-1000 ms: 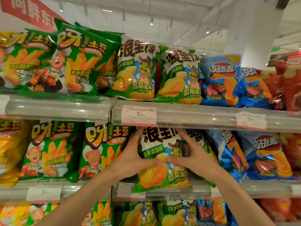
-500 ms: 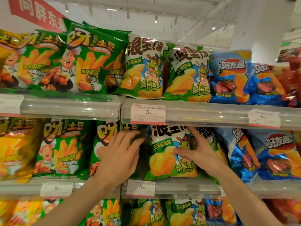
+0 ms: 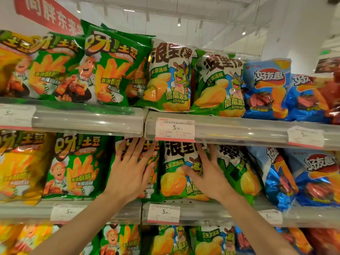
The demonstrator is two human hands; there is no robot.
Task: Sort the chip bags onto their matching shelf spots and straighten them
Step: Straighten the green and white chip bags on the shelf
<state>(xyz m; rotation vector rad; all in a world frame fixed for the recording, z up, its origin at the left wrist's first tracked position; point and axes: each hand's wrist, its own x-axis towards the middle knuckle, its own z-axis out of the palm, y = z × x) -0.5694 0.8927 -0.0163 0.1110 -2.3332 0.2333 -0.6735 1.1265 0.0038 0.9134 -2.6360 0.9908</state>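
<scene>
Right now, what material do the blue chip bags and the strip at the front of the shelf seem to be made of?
Blue chip bags: probably thin plastic or foil-lined film with a glossy finish; they show sharp creases and bright glints.
Shelf front strip: apparently clear, smooth plastic; it looks translucent, carries soft light streaks and holds a paper price tag.

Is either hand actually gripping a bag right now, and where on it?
Neither grips. The left hand lies flat, fingers spread, on the front of the green fries bag. The right hand presses open on the front of the corn-soup chip bag.
</scene>
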